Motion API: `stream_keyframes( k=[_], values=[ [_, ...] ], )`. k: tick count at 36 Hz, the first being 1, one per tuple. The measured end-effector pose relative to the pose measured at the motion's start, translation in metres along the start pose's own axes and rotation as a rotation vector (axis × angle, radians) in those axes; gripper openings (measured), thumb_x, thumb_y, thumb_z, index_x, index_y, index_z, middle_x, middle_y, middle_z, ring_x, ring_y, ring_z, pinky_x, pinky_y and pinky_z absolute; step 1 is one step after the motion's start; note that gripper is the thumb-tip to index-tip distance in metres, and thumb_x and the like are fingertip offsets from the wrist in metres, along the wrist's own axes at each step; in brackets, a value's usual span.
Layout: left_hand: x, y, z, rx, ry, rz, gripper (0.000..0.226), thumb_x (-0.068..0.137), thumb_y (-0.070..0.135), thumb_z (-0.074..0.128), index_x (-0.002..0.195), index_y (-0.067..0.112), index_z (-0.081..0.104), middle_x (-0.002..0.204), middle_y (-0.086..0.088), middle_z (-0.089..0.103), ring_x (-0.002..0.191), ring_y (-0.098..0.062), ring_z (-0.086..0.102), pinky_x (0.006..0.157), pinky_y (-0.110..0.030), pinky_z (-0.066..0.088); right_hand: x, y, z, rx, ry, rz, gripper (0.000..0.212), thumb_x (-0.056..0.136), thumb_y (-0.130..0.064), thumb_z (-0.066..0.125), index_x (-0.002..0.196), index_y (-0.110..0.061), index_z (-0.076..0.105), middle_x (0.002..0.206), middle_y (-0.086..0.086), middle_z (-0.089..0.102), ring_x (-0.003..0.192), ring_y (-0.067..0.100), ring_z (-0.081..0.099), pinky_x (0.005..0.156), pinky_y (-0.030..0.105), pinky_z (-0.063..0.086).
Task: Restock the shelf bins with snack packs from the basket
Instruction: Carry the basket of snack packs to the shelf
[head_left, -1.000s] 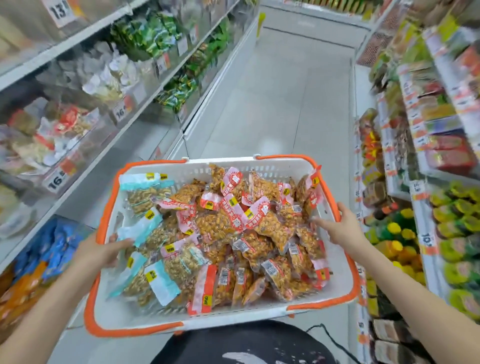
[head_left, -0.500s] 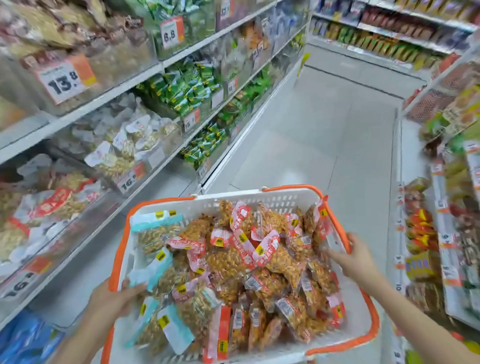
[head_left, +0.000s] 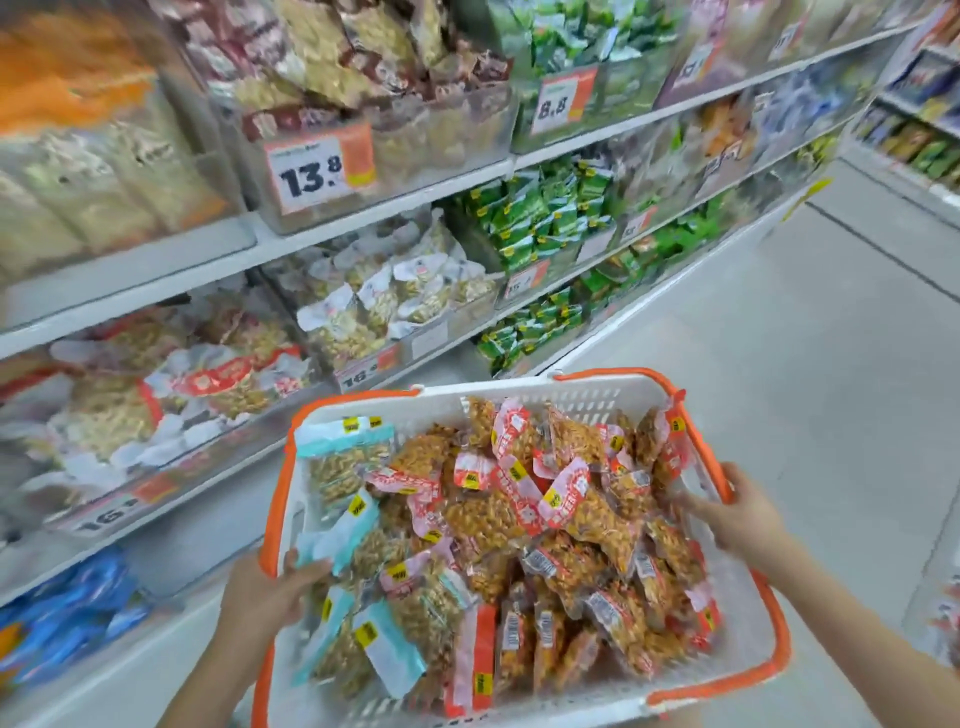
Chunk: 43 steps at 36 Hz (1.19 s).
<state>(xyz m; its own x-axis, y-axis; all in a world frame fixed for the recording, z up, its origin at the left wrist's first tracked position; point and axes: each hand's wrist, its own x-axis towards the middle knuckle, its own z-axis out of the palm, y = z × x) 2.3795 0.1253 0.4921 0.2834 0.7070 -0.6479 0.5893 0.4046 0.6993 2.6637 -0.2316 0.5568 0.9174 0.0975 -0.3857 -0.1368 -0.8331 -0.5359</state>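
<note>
Gripping the basket (head_left: 545, 400) rim, left hand (head_left: 265, 597) and right hand (head_left: 737, 514) curl tight; snack packs (head_left: 519, 519) (light, crinkly, slippery) lift best by sealed edges.

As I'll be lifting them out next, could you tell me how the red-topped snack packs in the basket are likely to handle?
The red-topped snack packs look like thin glossy film, so probably floppy and a bit slippery. They lie loosely heaped in the basket, so neighbours may slide when one is pulled. Each looks small, so likely light.
</note>
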Motion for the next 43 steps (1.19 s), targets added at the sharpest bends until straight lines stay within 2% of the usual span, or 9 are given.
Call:
stream_keyframes(
  k=[7,11,16,22,27,31,34,39,43],
  values=[
    [-0.001,-0.034,0.021,-0.078,0.163,-0.112,0.031,0.069,0.007,0.084,0.075,0.005,0.054,0.063,-0.010,0.054,0.053,-0.023,0.044,0.055,-0.031,0.038,0.083,-0.029,0.024,-0.162,-0.130,-0.129,0.038,0.076,-0.032,0.081,0.090,-0.012,0.052,0.059,0.010,0.060,0.040,0.022,0.055,0.043,0.031,0.045],
    [-0.007,-0.063,0.042,-0.099,0.269,-0.176,0.041,0.058,0.017,0.091,0.072,0.002,0.056,0.067,-0.012,0.059,0.056,-0.023,0.049,0.057,-0.032,0.041,0.131,-0.042,0.048,-0.217,-0.261,-0.195,0.036,0.077,-0.025,0.080,0.087,-0.005,0.052,0.063,0.018,0.057,0.049,0.026,0.055,0.040,0.031,0.046],
    [-0.007,-0.100,0.074,-0.130,0.367,-0.276,0.033,0.068,0.012,0.086,0.074,0.007,0.054,0.068,-0.008,0.057,0.056,-0.024,0.049,0.057,-0.032,0.041,0.176,-0.047,0.085,-0.280,-0.405,-0.225,0.033,0.081,-0.023,0.077,0.085,-0.002,0.052,0.068,0.019,0.056,0.053,0.027,0.055,0.034,0.021,0.041],
    [0.021,-0.142,0.099,-0.142,0.413,-0.387,0.035,0.067,0.012,0.086,0.074,0.001,0.054,0.055,-0.011,0.056,0.048,-0.023,0.047,0.052,-0.030,0.038,0.221,-0.025,0.142,-0.409,-0.516,-0.215,0.042,0.077,-0.032,0.080,0.084,0.001,0.054,0.058,0.012,0.057,0.053,0.027,0.061,0.050,0.036,0.052],
    [0.059,-0.188,0.115,-0.141,0.424,-0.423,0.036,0.068,0.012,0.086,0.071,0.005,0.051,0.048,-0.005,0.050,0.043,-0.018,0.043,0.049,-0.026,0.036,0.245,-0.004,0.200,-0.417,-0.549,-0.161,0.035,0.080,-0.028,0.077,0.086,0.000,0.058,0.055,0.010,0.063,0.045,0.018,0.057,0.037,0.017,0.037],
    [0.101,-0.225,0.125,-0.135,0.431,-0.439,0.032,0.069,0.010,0.085,0.075,0.001,0.054,0.053,-0.007,0.052,0.046,-0.020,0.046,0.050,-0.027,0.038,0.268,0.023,0.250,-0.448,-0.569,-0.160,0.025,0.083,-0.022,0.074,0.088,-0.003,0.057,0.047,0.005,0.063,0.044,0.015,0.059,0.044,0.023,0.037],
    [0.134,-0.253,0.133,-0.132,0.430,-0.447,0.031,0.070,0.009,0.084,0.075,0.003,0.053,0.056,-0.008,0.051,0.048,-0.019,0.045,0.051,-0.028,0.039,0.287,0.042,0.288,-0.474,-0.574,-0.154,0.009,0.085,-0.006,0.067,0.088,-0.008,0.058,0.047,0.004,0.062,0.047,0.018,0.061,0.048,0.026,0.039],
    [0.187,-0.288,0.138,-0.144,0.422,-0.452,0.032,0.072,0.005,0.082,0.072,0.006,0.050,0.057,-0.007,0.049,0.050,-0.019,0.042,0.051,-0.028,0.038,0.318,0.073,0.344,-0.461,-0.608,-0.113,0.009,0.088,-0.001,0.060,0.090,-0.010,0.058,0.055,0.010,0.067,0.052,0.027,0.066,0.065,0.039,0.056],
    [0.212,-0.318,0.147,-0.127,0.453,-0.430,0.031,0.073,0.000,0.080,0.071,0.004,0.049,0.059,-0.009,0.048,0.050,-0.021,0.041,0.037,-0.015,0.036,0.333,0.102,0.375,-0.411,-0.639,-0.072,0.010,0.087,0.003,0.059,0.089,-0.007,0.057,0.056,0.013,0.066,0.053,0.033,0.065,0.077,0.056,0.056]
  ],
)
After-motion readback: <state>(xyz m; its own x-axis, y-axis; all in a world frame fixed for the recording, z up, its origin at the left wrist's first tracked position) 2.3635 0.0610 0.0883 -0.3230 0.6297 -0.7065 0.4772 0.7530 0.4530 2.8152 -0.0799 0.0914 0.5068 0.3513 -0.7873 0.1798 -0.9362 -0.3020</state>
